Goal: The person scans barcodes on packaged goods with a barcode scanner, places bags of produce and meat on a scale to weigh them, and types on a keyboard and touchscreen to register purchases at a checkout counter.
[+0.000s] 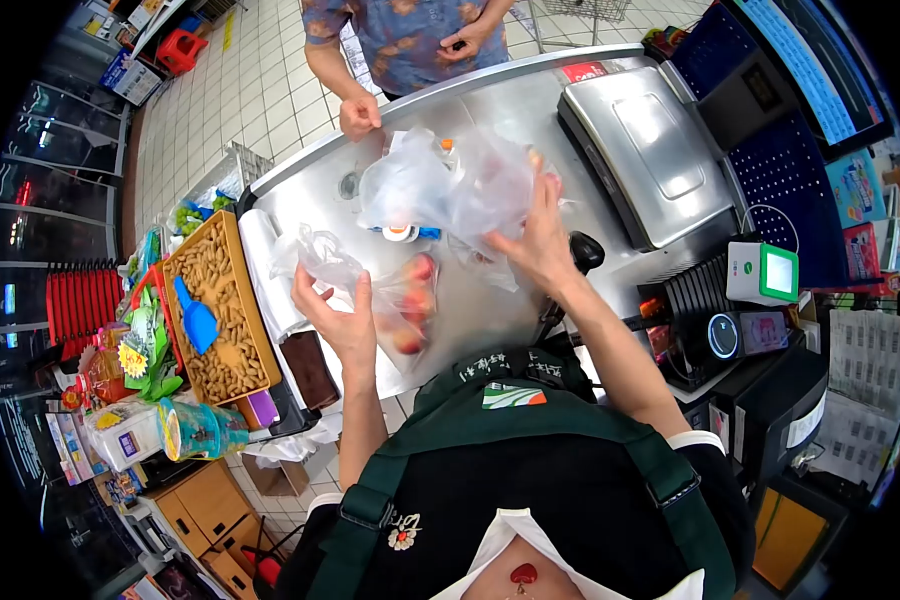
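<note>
My left hand (340, 315) is closed on the bunched neck of a clear plastic bag (320, 255). Red and yellow fruit (410, 300), like peaches or apples, shows through the bag on the steel counter. At the counter's middle, my right hand (540, 235) grips the side of a translucent white bag (490, 190); its fingertips are partly hidden by the film. Reddish fruit seems to lie behind that bag. Beside it is another whitish bag (400, 185), with a white-and-orange item (400, 232) at its lower edge.
A person (400, 40) stands across the steel counter (515, 100), one hand at its edge. To the left is a tray of peanuts (235, 340) with a blue scoop (198, 318). On the right are a scale (650, 150), a black scanner (586, 252) and a payment box (762, 272).
</note>
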`<move>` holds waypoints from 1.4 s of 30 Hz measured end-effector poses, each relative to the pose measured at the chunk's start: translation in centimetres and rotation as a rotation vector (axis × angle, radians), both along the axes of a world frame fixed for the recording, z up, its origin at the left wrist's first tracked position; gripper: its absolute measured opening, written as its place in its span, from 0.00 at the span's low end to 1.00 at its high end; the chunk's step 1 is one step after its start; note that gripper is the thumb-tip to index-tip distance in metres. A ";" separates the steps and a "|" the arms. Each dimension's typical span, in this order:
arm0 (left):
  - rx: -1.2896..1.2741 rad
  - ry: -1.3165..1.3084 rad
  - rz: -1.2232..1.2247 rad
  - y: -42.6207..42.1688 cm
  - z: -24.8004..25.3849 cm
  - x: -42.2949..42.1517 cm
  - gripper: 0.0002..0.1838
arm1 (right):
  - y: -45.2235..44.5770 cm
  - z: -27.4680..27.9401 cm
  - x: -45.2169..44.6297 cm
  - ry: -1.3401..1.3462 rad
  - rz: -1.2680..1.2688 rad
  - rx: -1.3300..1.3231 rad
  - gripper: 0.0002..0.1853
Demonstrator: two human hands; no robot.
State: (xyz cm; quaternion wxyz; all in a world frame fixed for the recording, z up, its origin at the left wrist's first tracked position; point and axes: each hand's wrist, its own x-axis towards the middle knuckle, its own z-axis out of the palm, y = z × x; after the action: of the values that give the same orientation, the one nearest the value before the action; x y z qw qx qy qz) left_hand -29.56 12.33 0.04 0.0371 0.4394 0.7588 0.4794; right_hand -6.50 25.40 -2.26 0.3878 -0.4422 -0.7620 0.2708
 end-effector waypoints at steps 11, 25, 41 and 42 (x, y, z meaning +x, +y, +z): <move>0.150 0.214 0.059 0.5 3.0 0.7 0.42 | 8.4 3.8 2.0 0.217 0.264 -0.694 0.20; 0.202 -0.080 0.046 -0.5 2.2 -1.6 0.30 | 16.3 16.4 16.3 0.805 -0.112 -0.258 0.12; 0.139 -0.087 -0.017 0.5 2.8 -0.6 0.29 | 13.5 17.5 25.7 0.212 -0.336 -0.077 0.17; 0.129 -0.085 -0.019 0.7 2.4 -0.7 0.29 | 13.4 18.5 25.1 0.339 -0.322 -0.090 0.17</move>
State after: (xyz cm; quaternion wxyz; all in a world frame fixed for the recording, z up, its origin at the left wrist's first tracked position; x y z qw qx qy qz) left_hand -30.24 12.98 2.45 0.0451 0.4272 0.7199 0.5451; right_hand 18.61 38.78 16.28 0.5282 -0.5230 -0.5928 0.3098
